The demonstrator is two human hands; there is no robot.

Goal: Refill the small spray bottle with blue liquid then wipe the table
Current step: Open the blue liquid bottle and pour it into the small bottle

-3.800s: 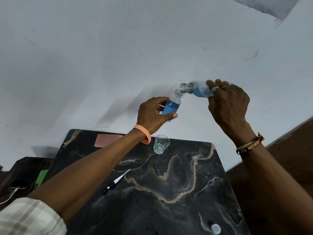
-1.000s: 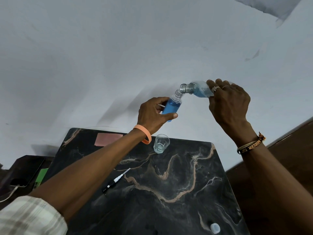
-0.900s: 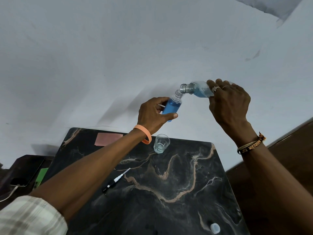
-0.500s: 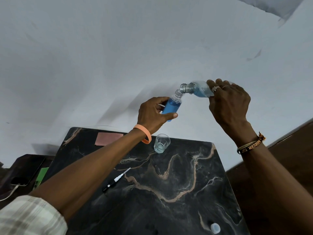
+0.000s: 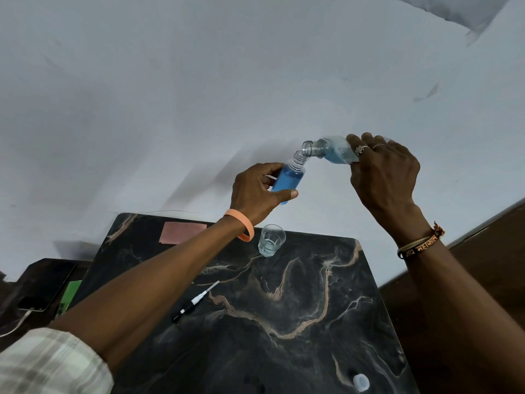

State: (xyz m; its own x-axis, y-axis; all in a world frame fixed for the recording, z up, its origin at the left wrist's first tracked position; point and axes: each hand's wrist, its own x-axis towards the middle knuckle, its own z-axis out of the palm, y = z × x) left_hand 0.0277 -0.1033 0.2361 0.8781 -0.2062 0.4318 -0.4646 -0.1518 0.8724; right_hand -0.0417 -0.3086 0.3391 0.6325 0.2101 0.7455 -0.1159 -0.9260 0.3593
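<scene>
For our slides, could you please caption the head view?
Left hand holds the small spray bottle; right hand tips a larger bottle of blue liquid to its neck.

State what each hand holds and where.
Left hand grips the small spray bottle round its lower body; right hand grips the larger refill bottle round its base end.

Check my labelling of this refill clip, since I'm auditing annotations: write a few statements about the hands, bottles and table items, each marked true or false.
1. The left hand holds the small spray bottle, mostly full of blue liquid. True.
2. The right hand tilts the larger bottle, mouth at the small spray bottle's neck. True.
3. The spray pump is screwed onto the small spray bottle. False: it lies on the table.
4. The drinking glass lies tipped over. False: it stands upright by the table's far edge.
5. The pink cloth lies at the table's far left corner. True.
</scene>
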